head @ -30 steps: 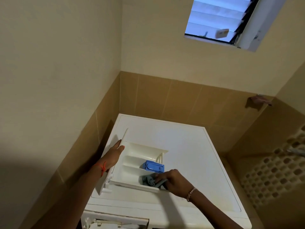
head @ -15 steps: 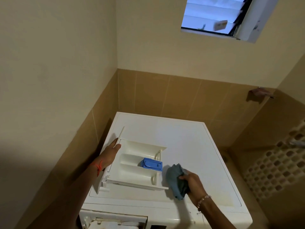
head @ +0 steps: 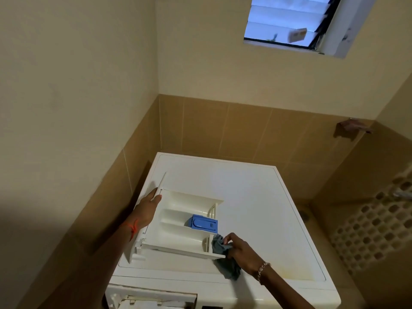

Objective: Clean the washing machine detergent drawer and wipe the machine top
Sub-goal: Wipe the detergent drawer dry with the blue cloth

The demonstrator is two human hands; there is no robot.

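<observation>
right hand (head: 242, 250), clutching crumpled grey-blue cloth (head: 227, 265), back against near right corner of white plastic detergent drawer (head: 178, 221); left hand (head: 146, 210) grips drawer's front panel.

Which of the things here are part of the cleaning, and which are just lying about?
In the job: detergent drawer, its blue insert, cloth gripped by the right hand, left hand holding the drawer, washing machine top.
Just there: louvred window, small box on its sill, wall bracket.
</observation>
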